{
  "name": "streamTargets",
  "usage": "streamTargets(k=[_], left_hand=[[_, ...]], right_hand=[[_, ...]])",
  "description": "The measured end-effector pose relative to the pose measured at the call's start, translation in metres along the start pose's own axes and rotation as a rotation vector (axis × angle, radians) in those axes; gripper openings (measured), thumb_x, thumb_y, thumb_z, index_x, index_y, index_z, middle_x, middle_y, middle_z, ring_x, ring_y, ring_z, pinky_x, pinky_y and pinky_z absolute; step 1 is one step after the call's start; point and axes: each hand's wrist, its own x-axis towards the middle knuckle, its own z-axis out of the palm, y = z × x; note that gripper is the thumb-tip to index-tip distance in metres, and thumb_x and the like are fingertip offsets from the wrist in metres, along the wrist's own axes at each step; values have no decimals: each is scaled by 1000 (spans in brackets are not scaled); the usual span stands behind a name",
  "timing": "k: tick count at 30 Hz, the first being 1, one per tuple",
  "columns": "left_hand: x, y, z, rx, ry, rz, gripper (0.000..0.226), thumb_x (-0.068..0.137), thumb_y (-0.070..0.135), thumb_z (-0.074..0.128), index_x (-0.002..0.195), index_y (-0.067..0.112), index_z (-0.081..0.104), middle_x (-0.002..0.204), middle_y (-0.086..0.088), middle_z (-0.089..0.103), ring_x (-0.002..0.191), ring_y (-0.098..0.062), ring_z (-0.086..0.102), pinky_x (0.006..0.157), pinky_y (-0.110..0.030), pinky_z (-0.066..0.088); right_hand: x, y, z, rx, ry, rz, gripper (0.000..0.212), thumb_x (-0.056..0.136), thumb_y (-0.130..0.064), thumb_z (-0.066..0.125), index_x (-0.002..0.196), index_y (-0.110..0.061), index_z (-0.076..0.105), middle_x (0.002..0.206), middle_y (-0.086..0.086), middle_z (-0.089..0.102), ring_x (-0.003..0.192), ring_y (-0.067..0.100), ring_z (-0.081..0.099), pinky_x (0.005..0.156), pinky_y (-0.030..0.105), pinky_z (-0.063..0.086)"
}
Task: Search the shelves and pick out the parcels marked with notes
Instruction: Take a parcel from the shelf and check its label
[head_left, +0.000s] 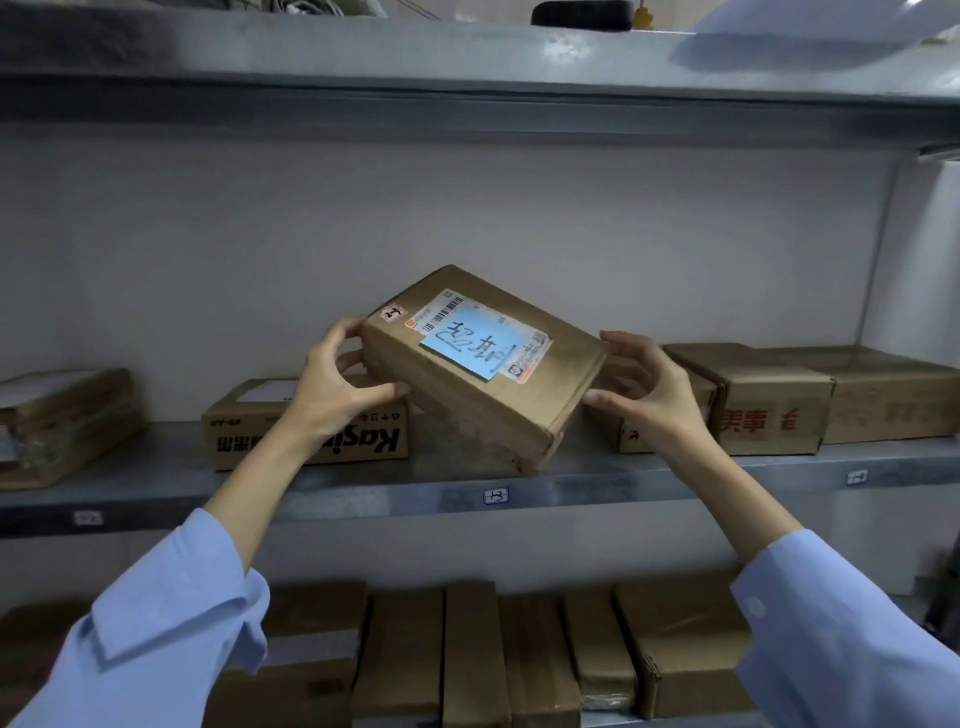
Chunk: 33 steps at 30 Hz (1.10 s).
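A brown cardboard parcel (467, 395) is held tilted above the middle shelf (571, 491), its top turned toward me. A blue note (475, 340) with handwriting is stuck over its white shipping label. My left hand (337, 382) grips the parcel's left end, thumb under the front edge and fingers curled over the top corner. My right hand (644, 389) holds the right end, fingers over the top corner and thumb at the lower edge. Both sleeves are light blue.
On the middle shelf a printed box (249, 436) sits behind my left wrist, a taped parcel (62, 421) lies far left, and two boxes (779, 400) stand right. Several parcels (467, 654) fill the lower shelf. An upper shelf (467, 98) runs overhead.
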Motion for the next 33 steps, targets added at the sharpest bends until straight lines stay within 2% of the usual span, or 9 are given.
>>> streamTargets(k=[4,8,12,15,20,23,26,29,33], left_hand=[[-5,-3,-3,23,36,14,71,65,10,88,124,16,49,131,3,55,118,-18,57,84,-16,52],[-11,-4,-7,20,67,8,68,67,7,87,122,17,48,131,-4,56,119,-21,57,83,-16,53],[-22,0,-9,51,105,27,72,68,5,86,127,21,47,132,-1,56,119,-17,57,83,-17,53],[-32,7,-8,100,102,61,78,66,10,89,131,21,49,132,4,57,121,-11,55,87,-16,51],[-52,17,-11,114,117,38,78,60,28,85,129,25,50,130,1,60,118,-13,58,96,-37,52],[-67,23,-13,152,135,35,75,59,37,84,125,29,49,127,3,60,117,-13,58,97,-43,51],[-86,27,-14,180,154,28,76,59,39,82,125,21,48,125,6,59,117,-10,57,99,-36,50],[-108,30,-14,217,164,22,78,60,35,82,126,12,46,126,-1,57,116,-12,57,100,-38,49],[-144,36,-13,253,167,19,81,68,17,87,134,9,42,131,3,54,121,-4,53,100,-26,47]], right_hand=[[3,-1,3,-28,94,16,68,62,-31,88,122,-20,58,116,-4,65,105,13,65,94,44,55],[3,-4,9,-17,53,12,57,68,-30,83,117,-16,58,115,-2,66,103,15,66,93,44,55],[1,-3,13,0,-12,9,47,79,-24,78,122,-14,59,123,-3,65,110,11,64,98,44,52],[-2,-4,13,19,-48,12,48,83,-19,75,127,-11,58,128,-1,63,111,8,64,99,40,52],[-12,-7,12,62,-102,3,53,83,-23,73,132,-11,56,133,0,61,117,11,62,101,36,51],[-24,-11,14,91,-163,-1,47,93,-19,64,138,-17,52,138,-4,57,118,7,60,100,34,51],[-38,-10,21,128,-197,16,47,99,-20,56,144,-25,46,140,-10,55,123,6,56,99,32,52],[-56,-12,29,175,-225,53,47,102,-19,51,147,-27,41,145,-8,50,124,10,57,97,32,53],[-86,-24,35,260,-168,130,45,104,-16,45,148,-20,36,146,-7,49,125,1,53,86,19,53]])
